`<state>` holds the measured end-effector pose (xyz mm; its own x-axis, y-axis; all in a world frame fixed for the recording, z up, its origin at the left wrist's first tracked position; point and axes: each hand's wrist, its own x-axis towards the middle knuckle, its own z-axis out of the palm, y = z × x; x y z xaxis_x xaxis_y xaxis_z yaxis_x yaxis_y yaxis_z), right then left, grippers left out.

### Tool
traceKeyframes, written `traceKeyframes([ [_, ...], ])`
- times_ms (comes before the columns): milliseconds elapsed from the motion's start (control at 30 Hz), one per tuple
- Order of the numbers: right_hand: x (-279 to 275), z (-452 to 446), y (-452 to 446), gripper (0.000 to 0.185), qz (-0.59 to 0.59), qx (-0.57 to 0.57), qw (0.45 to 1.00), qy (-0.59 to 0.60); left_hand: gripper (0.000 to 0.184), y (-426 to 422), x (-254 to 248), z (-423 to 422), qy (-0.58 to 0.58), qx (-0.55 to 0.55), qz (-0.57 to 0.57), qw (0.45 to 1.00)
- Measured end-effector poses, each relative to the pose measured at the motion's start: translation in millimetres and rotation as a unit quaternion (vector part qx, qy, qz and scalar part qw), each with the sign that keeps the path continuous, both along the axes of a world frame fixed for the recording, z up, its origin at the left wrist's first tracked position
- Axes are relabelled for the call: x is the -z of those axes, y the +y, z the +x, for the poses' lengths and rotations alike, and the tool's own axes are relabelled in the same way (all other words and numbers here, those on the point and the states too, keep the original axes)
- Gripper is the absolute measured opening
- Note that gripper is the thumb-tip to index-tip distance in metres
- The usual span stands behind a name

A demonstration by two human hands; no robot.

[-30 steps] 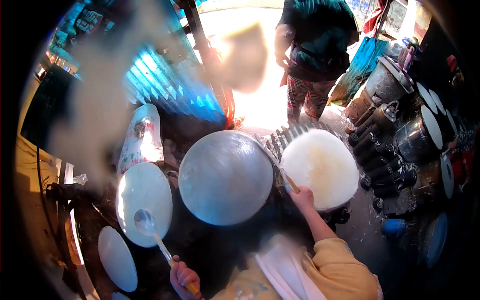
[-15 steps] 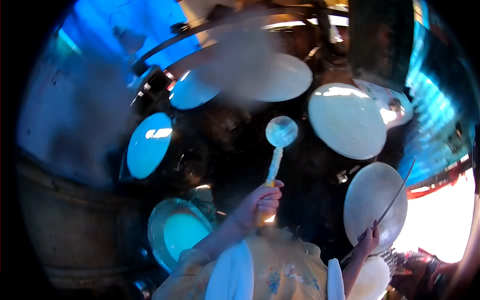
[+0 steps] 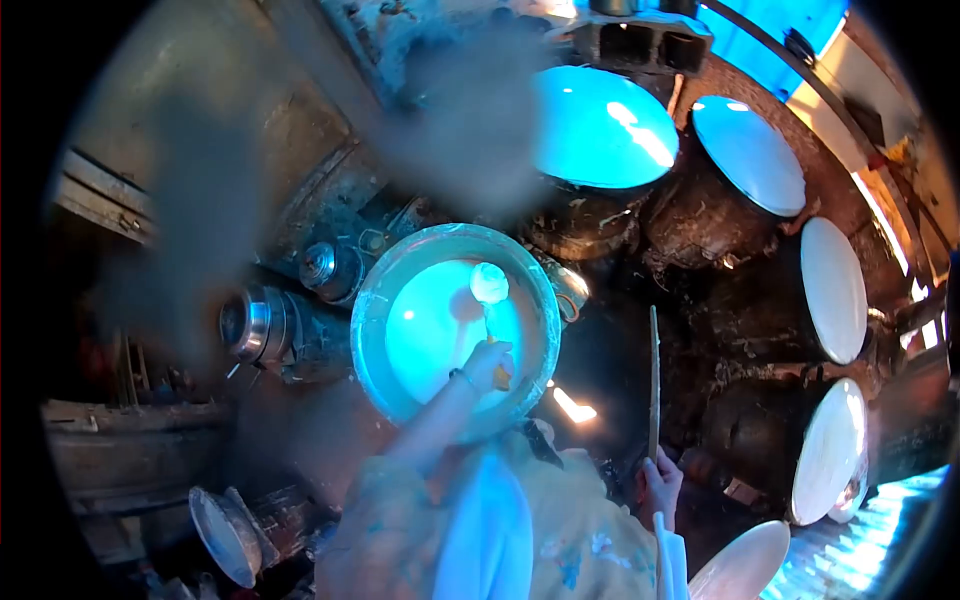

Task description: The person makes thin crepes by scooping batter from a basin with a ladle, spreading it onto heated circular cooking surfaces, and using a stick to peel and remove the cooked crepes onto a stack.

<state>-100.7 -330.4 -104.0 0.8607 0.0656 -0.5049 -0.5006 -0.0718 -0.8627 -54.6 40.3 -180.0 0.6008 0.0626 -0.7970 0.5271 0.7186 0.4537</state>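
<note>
My left hand (image 3: 490,367) is closed round the handle of a ladle (image 3: 488,284) with a pale, coated bowl. The ladle is over a large round tub (image 3: 370,340) that holds white liquid (image 3: 420,325). I cannot tell whether the ladle's bowl touches the liquid. My right hand (image 3: 661,482) grips a long thin stick (image 3: 654,370), which points upward in the view, beside my apron.
Round white-topped pans (image 3: 755,155) rest on dark, sooty stoves (image 3: 700,225) in an arc from the back to the right. Metal flasks (image 3: 258,325) stand left of the tub. A pale bowl (image 3: 225,540) lies at the lower left. Grey smears blur the upper left.
My view has turned left, so the tub is now central. My left hand has brought the ladle from the open middle to over the tub. The stick now stands more upright.
</note>
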Motion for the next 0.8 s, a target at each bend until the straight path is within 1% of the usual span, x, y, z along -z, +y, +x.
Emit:
traceKeyframes([
  [33, -6.5, 2.4, 13.9, 0.030, 0.002, -0.005, 1.000, 0.017, 0.008, 9.6, 4.6, 6.3, -0.002, -0.007, -0.006, 1.000],
  [67, -17.4, 3.4, 26.9, 0.031, -0.018, -0.003, 0.999, 0.038, 0.016, 16.7, 9.1, 13.1, 0.071, 0.124, 0.182, 0.973],
  [100, -4.9, 1.9, 26.8, 0.032, -0.038, -0.019, 0.998, 0.040, 0.026, 20.8, 15.3, 17.4, 0.141, 0.248, 0.358, 0.889],
  [133, 3.2, 0.5, 26.3, 0.033, -0.060, -0.036, 0.997, 0.042, 0.026, 20.9, 26.4, 16.5, 0.138, 0.243, 0.348, 0.895],
  [167, 8.3, -1.6, 24.2, 0.035, -0.080, -0.060, 0.995, 0.023, 0.031, 15.7, 40.9, 8.9, 0.138, 0.343, 0.391, 0.842],
  [200, -5.1, 1.5, 33.3, 0.035, -0.084, -0.061, 0.994, 0.046, 0.036, 9.7, 50.3, -0.7, 0.139, 0.439, 0.427, 0.778],
  [233, -20.5, 4.9, 45.2, 0.035, -0.084, -0.078, 0.992, 0.052, 0.033, 7.6, 28.1, -10.9, 0.150, 0.427, 0.381, 0.806],
  [267, -29.6, 9.6, 56.0, 0.035, -0.078, -0.092, 0.991, 0.057, 0.033, 6.3, 53.5, -27.5, 0.154, 0.423, 0.373, 0.811],
  [300, -28.0, 13.4, 61.3, 0.035, -0.080, -0.100, 0.990, 0.059, 0.033, 0.7, 98.1, -52.1, 0.065, 0.454, 0.447, 0.768],
  [333, -23.8, 15.5, 65.6, 0.035, -0.081, -0.126, 0.988, 0.048, 0.032, -5.3, 99.2, -68.6, -0.025, 0.479, 0.515, 0.711],
  [367, -19.6, 18.1, 69.7, 0.035, -0.080, -0.153, 0.984, 0.035, 0.032, -14.8, 99.1, -83.9, 0.025, 0.400, 0.371, 0.838],
  [400, -15.3, 23.1, 72.5, 0.035, -0.077, -0.161, 0.983, 0.033, 0.031, -23.8, 76.9, -92.1, 0.072, 0.299, 0.213, 0.927],
  [433, -10.3, 29.6, 75.6, 0.035, -0.069, -0.196, 0.978, 0.036, 0.028, -34.9, 90.5, -111.6, -0.014, 0.186, -0.017, 0.982],
  [467, -6.9, 34.3, 82.2, 0.034, -0.058, -0.229, 0.971, 0.038, 0.025, -38.9, 103.5, -125.7, -0.104, 0.060, -0.243, 0.963],
  [500, -6.5, 37.6, 93.3, 0.034, -0.049, -0.236, 0.970, 0.034, 0.025, -33.4, 95.5, -125.6, -0.106, 0.056, -0.233, 0.965],
  [567, -12.8, 43.1, 115.8, 0.033, -0.100, -0.306, 0.944, 0.066, 0.022, -34.2, 50.6, -119.3, -0.100, -0.032, -0.339, 0.935],
  [600, -23.8, 43.7, 125.8, 0.033, -0.095, -0.309, 0.944, 0.060, 0.022, -38.2, 22.7, -111.8, -0.099, -0.073, -0.392, 0.911],
  [667, -50.0, 43.8, 138.0, 0.032, 0.016, -0.279, 0.952, 0.127, 0.021, -45.2, -25.0, -98.4, -0.100, -0.149, -0.497, 0.849],
  [700, -50.4, 50.0, 131.0, 0.034, 0.080, -0.259, 0.947, 0.170, 0.021, -43.9, -41.0, -97.9, -0.104, -0.145, -0.494, 0.851],
  [733, -45.2, 54.0, 123.9, 0.034, 0.084, -0.259, 0.948, 0.164, 0.023, -39.1, -55.7, -100.6, -0.119, -0.109, -0.393, 0.905],
  [767, -36.4, 56.4, 117.2, 0.035, 0.099, -0.270, 0.950, 0.125, 0.025, -33.7, -70.8, -103.2, -0.131, -0.072, -0.287, 0.946],
  [800, -32.5, 57.0, 112.5, 0.036, 0.114, -0.280, 0.949, 0.086, 0.025, -27.8, -86.0, -104.4, -0.134, -0.068, -0.282, 0.948],
])
